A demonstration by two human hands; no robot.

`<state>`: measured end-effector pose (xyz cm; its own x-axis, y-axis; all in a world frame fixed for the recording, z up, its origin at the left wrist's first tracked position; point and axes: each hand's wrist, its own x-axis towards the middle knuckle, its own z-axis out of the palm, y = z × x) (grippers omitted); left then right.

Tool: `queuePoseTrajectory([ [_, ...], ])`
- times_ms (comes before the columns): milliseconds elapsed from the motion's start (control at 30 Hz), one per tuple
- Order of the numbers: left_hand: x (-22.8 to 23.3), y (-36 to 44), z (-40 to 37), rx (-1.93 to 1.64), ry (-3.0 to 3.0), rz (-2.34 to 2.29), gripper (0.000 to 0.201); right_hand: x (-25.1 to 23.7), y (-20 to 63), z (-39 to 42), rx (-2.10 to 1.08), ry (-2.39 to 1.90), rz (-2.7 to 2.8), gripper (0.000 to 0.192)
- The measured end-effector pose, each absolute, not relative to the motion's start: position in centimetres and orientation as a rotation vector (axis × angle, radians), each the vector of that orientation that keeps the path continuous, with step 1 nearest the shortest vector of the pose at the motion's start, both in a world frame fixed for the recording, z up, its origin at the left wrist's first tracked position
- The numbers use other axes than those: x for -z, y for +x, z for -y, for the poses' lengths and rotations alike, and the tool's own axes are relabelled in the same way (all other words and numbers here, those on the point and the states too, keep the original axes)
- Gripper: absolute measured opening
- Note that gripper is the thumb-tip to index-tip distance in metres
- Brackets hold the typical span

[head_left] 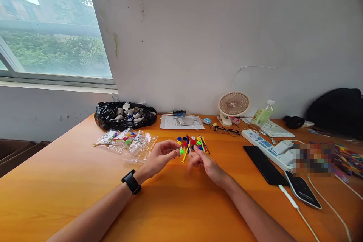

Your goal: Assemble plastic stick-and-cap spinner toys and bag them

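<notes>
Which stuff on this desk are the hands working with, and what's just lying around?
In use: left hand, right hand, green piece, colourful small parts, plastic bags.
Lying about: fan, glasses, bottle, power strip, phones, black bag.

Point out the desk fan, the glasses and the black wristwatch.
desk fan (233, 104), head view, centre of its round grille.
glasses (226, 131), head view, on the frame between the lenses.
black wristwatch (131, 181), head view, band on the left wrist.
</notes>
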<state>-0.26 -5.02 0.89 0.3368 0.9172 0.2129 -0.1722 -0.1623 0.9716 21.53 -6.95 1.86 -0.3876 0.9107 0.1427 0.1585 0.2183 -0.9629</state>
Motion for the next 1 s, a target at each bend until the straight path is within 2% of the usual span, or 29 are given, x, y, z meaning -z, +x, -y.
queuePoseTrajectory([
  [67,-0.7,-0.4,4.9,-1.156,1.408,-0.763,0.032,-2.2,21.7,7.0,-1.325,-0.994,1.737,0.076],
  [167,-0.5,-0.5,4.7,-1.167,1.429,-0.784,0.030,-2.4,21.9,6.9,-1.302,-0.957,1.640,0.077],
  [533,-0.7,-0.5,4.7,-1.173,1.402,-0.821,0.024,-1.8,21.5,6.4,-1.292,-0.960,1.549,0.042],
  [767,-0.3,-0.7,4.3,-1.256,1.261,-0.894,0.015,-2.5,22.1,6.0,-1.210,-0.965,1.494,0.046],
  [867,0.7,-0.8,3.9,-1.260,1.139,-0.934,0.014,-5.2,23.2,6.0,-1.112,-0.901,1.380,0.043],
  [1000,1.4,-0.8,3.4,-1.229,1.133,-0.972,0.017,-12.8,24.9,8.6,-0.990,-0.707,1.331,0.042],
])
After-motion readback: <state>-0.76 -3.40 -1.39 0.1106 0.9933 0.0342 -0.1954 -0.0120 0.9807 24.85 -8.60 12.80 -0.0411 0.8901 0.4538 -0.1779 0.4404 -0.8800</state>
